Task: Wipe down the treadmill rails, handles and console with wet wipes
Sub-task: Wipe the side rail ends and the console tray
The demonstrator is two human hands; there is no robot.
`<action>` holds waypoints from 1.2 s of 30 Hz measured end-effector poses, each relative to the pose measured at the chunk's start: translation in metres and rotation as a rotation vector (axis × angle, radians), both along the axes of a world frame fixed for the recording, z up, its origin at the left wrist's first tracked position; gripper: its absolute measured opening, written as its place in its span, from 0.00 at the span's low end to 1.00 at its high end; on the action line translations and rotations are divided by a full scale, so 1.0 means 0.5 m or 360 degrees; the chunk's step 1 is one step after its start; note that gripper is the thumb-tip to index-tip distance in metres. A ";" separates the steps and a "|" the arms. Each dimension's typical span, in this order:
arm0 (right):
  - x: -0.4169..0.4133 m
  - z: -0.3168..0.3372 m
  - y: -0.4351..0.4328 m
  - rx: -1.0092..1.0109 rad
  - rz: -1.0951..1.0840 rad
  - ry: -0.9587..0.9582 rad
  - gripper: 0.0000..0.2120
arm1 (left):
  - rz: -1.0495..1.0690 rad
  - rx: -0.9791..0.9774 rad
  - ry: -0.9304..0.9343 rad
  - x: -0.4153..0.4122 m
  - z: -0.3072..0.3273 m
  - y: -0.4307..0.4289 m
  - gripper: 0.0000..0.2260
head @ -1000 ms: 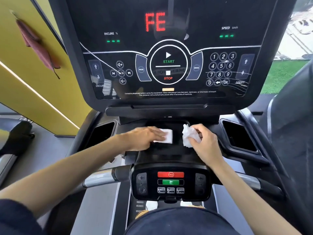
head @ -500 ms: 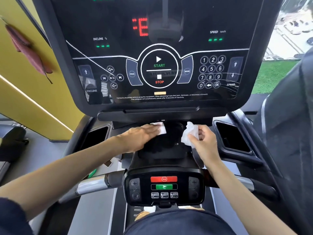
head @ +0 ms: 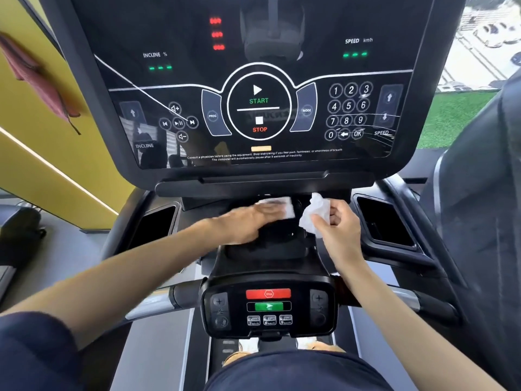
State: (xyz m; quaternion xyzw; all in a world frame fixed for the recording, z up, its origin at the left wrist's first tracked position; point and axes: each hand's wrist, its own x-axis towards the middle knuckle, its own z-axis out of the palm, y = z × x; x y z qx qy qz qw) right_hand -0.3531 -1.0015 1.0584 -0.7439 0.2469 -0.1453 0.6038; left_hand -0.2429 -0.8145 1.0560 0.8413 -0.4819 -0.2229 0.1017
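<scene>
Fingers [head: 267, 212]: left hand [head: 246, 224] flat on wipe [head: 287, 208], right hand [head: 341, 231] round crumpled wipe [head: 315, 213], beneath console [head: 255, 94].

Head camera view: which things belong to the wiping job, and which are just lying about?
Job: flat white wet wipe under left hand; crumpled white wet wipe in right hand; glossy black treadmill console; silver handle rail.
Lying about: dull red cloth on yellow wall; green turf.

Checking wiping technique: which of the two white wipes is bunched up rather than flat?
The right wipe, pinched by the right hand, is bunched up; the left wipe lies flat under the left hand.
</scene>
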 end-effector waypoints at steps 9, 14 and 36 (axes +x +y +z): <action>-0.004 0.007 0.001 -0.0029 0.0070 0.0013 0.13 | -0.0121 0.0190 0.0182 0.009 0.034 0.053 0.40; -0.005 0.006 0.002 -0.0071 0.0072 0.0029 0.14 | -0.0381 0.0125 0.0359 -0.039 0.020 -0.006 0.39; -0.001 -0.005 0.000 -0.0064 0.0096 0.0093 0.12 | -0.0150 0.0026 0.0236 -0.016 0.010 -0.023 0.39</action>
